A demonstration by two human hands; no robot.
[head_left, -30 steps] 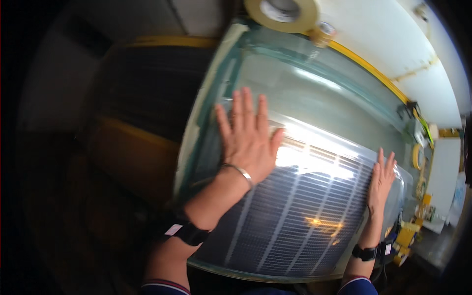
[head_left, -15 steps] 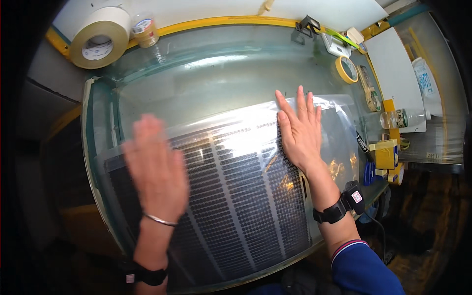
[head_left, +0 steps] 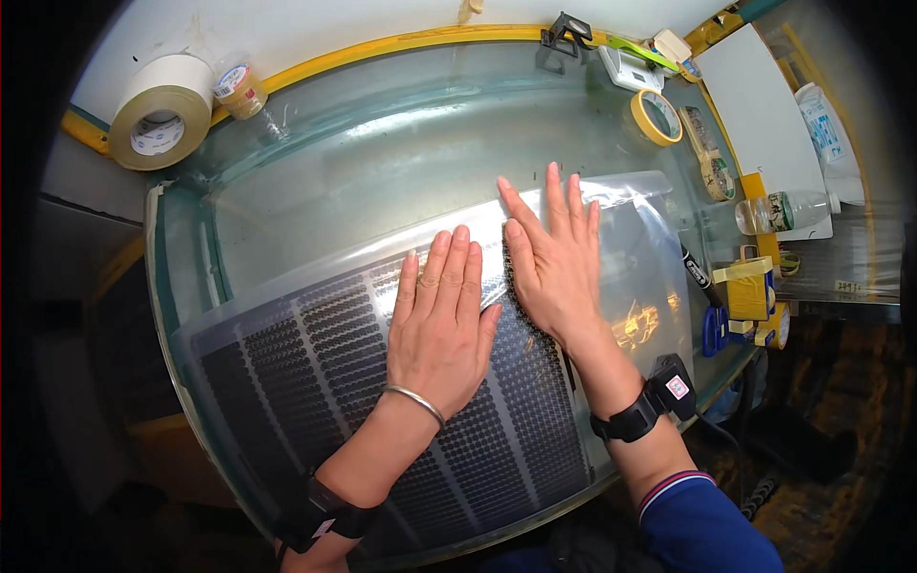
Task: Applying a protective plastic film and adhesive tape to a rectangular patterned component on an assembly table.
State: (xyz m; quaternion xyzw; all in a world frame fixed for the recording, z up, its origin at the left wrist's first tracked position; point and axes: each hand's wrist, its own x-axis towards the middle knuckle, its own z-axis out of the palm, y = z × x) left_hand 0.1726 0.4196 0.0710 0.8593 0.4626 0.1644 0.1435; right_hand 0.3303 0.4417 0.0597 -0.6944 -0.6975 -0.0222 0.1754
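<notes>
A large clear film sheet (head_left: 334,353) printed with dark, dotted columns lies across a glass-topped table (head_left: 306,181). My left hand (head_left: 439,329) rests flat near the middle of the sheet, its fingers straight and pointing away from me. To its right, my right hand (head_left: 554,267) lies with fingers spread, the tips close to the sheet's far edge. Neither hand holds anything. Bright glare covers part of the film between and beyond the hands.
Far left stand a wide tape roll (head_left: 162,115) and a smaller tape roll (head_left: 239,91). A yellow tape ring (head_left: 656,118), a magnifier stand (head_left: 566,36) and a small scale (head_left: 632,69) sit far right. Nearer are a plastic bottle (head_left: 783,212), a black marker (head_left: 699,272) and a yellow-wrapped block (head_left: 750,291).
My left hand has moved right, from the sheet's left part to beside my right hand, and its blur is gone. My right hand stays on the sheet. The whole view has shifted slightly.
</notes>
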